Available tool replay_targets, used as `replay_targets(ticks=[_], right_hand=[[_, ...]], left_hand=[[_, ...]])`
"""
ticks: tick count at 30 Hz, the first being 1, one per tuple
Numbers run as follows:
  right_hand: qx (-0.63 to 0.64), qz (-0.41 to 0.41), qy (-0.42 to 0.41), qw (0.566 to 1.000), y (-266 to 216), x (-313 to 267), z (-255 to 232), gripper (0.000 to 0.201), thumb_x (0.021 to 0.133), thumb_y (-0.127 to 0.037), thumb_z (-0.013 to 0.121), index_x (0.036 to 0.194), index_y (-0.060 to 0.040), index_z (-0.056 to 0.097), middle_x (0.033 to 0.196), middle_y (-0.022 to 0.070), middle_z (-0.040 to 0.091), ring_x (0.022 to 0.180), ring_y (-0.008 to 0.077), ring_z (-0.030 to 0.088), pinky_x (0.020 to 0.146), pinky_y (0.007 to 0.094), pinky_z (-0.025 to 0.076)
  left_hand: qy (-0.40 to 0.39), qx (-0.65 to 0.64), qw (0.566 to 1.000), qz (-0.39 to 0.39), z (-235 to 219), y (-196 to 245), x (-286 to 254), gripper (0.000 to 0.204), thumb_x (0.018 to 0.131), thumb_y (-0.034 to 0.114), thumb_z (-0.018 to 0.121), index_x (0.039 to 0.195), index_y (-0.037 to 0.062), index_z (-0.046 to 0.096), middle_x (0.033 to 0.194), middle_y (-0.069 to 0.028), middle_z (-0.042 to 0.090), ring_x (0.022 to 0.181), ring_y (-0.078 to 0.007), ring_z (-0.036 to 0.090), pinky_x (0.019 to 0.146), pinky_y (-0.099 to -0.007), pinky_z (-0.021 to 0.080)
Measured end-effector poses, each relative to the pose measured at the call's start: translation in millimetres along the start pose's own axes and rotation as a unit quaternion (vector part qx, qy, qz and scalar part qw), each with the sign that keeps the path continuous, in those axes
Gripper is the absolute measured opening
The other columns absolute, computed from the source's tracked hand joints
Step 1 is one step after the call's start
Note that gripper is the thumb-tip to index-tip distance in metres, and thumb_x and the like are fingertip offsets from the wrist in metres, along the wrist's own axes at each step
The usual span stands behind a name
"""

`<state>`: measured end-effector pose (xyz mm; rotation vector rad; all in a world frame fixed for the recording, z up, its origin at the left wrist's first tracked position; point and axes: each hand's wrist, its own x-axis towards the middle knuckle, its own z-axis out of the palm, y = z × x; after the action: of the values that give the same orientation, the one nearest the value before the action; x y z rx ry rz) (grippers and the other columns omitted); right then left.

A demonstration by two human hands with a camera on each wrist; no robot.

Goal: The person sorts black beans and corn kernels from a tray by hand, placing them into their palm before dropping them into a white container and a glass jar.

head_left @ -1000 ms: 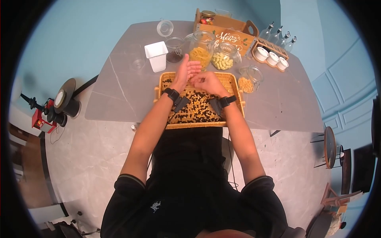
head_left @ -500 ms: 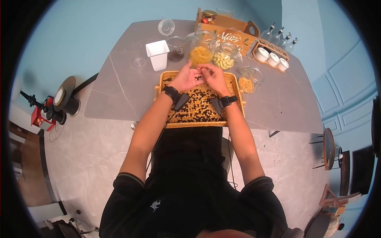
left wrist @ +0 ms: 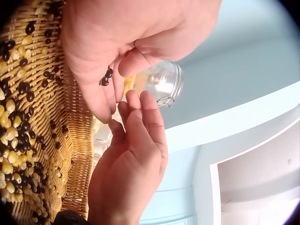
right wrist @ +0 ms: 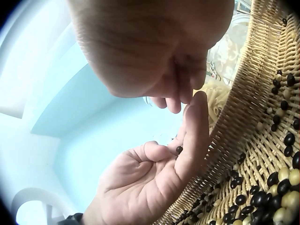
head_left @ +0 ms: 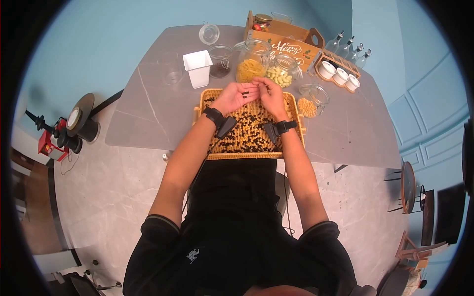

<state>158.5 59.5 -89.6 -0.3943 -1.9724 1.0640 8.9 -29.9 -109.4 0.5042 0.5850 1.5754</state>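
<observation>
My left hand [head_left: 231,98] is palm up above the far part of a wicker tray [head_left: 247,156], carrying a few black beans [left wrist: 107,77] on its slightly bent fingers. Beside it, my right hand [head_left: 272,101] has its fingertips right at the left fingertips. In the left wrist view the right hand's fingers are loosely bent, with nothing visible between them. Below both hands, black beans and yellow corn kernels [head_left: 239,133] lie mixed across the tray.
Behind the tray stand a white square container [head_left: 198,70], a jar of dark beans [head_left: 219,68], a pasta jar [head_left: 251,69] and a jar of pale green pieces [head_left: 280,76]. To the right is an open jar of corn kernels [head_left: 307,107]. A wooden crate [head_left: 281,45] stands behind.
The left hand has turned from edge-up to palm up, bringing the black beans on it into sight. The right hand has shifted outward and its fingers have straightened toward the left fingertips.
</observation>
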Motion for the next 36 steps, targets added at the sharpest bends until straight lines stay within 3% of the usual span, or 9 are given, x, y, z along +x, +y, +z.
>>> replay_targets(ticks=[3,6,9,12,18,25,28,34,36], right_hand=[[-0.015,0.004,0.011,1.000,-5,-1,0,0.022,0.095,0.002,0.056,0.109,0.0028,0.072,0.102,0.0168,0.072,0.093,0.0262,0.070,0.083,0.0349,0.054],[-0.095,-0.043,0.013,0.995,-22,-3,-4,0.023,0.091,0.003,0.057,0.107,0.0014,0.073,0.096,0.0167,0.071,0.089,0.0294,0.069,0.080,0.0367,0.054],[-0.143,-0.108,0.031,0.983,-24,-3,-4,0.024,0.086,0.005,0.057,0.103,0.0004,0.073,0.093,0.0167,0.069,0.087,0.0325,0.067,0.078,0.0383,0.053],[-0.162,-0.129,0.043,0.977,-22,-4,-4,0.023,0.083,0.006,0.057,0.100,-0.0003,0.072,0.092,0.0164,0.069,0.087,0.0340,0.067,0.079,0.0397,0.053],[-0.174,-0.171,0.017,0.970,-26,-3,-2,0.022,0.083,0.006,0.057,0.099,-0.0006,0.071,0.090,0.0156,0.068,0.085,0.0341,0.065,0.076,0.0421,0.052],[-0.173,-0.155,-0.016,0.972,-27,-4,4,0.020,0.083,0.002,0.056,0.095,-0.0013,0.072,0.093,0.0165,0.070,0.092,0.0363,0.066,0.081,0.0448,0.054],[-0.183,-0.143,-0.051,0.971,-25,-6,1,0.019,0.082,0.000,0.057,0.092,-0.0026,0.072,0.093,0.0161,0.071,0.091,0.0362,0.067,0.081,0.0453,0.055],[-0.225,-0.093,-0.136,0.960,-10,-7,-4,0.017,0.082,-0.004,0.057,0.089,-0.0044,0.072,0.092,0.0152,0.072,0.088,0.0361,0.068,0.078,0.0465,0.055],[-0.231,-0.077,-0.142,0.960,-8,-9,-3,0.017,0.083,-0.004,0.056,0.089,-0.0045,0.072,0.092,0.0150,0.072,0.087,0.0361,0.068,0.078,0.0467,0.055]], left_hand=[[0.042,0.040,0.998,0.019,16,1,-5,0.055,0.106,0.028,0.042,0.137,-0.0165,0.046,0.126,-0.0230,0.060,0.120,-0.0307,0.061,0.105,-0.0393,0.052],[0.032,-0.003,0.998,-0.055,-5,8,1,0.047,0.105,0.038,0.048,0.116,-0.0055,0.061,0.089,-0.0084,0.062,0.081,-0.0189,0.062,0.068,-0.0281,0.054],[0.097,-0.013,0.992,-0.082,7,14,-8,0.045,0.102,0.049,0.051,0.079,0.0110,0.057,0.061,0.0036,0.041,0.051,-0.0113,0.039,0.043,-0.0254,0.031],[0.110,0.022,0.993,-0.045,11,20,-12,0.053,0.101,0.054,0.051,0.064,0.0187,0.037,0.054,0.0065,0.029,0.043,-0.0100,0.026,0.037,-0.0275,0.017],[0.155,-0.047,0.986,0.047,44,76,-8,0.052,0.105,0.049,0.045,0.063,0.0197,0.033,0.053,0.0056,0.021,0.042,-0.0120,0.018,0.038,-0.0302,0.011],[0.263,0.192,0.913,0.248,37,165,60,0.046,0.107,0.043,0.039,0.070,0.0168,0.037,0.055,0.0050,0.022,0.045,-0.0116,0.019,0.042,-0.0293,0.019],[0.240,0.258,0.911,0.214,22,179,80,0.046,0.107,0.045,0.039,0.072,0.0154,0.042,0.055,0.0045,0.025,0.047,-0.0125,0.025,0.048,-0.0311,0.029],[0.244,0.375,0.884,0.135,-5,174,106,0.048,0.106,0.049,0.038,0.085,0.0110,0.061,0.061,-0.0012,0.054,0.065,-0.0185,0.057,0.070,-0.0324,0.044],[0.246,0.426,0.862,0.121,-13,173,106,0.049,0.107,0.046,0.037,0.097,0.0078,0.066,0.081,-0.0074,0.071,0.079,-0.0185,0.064,0.078,-0.0310,0.047]])
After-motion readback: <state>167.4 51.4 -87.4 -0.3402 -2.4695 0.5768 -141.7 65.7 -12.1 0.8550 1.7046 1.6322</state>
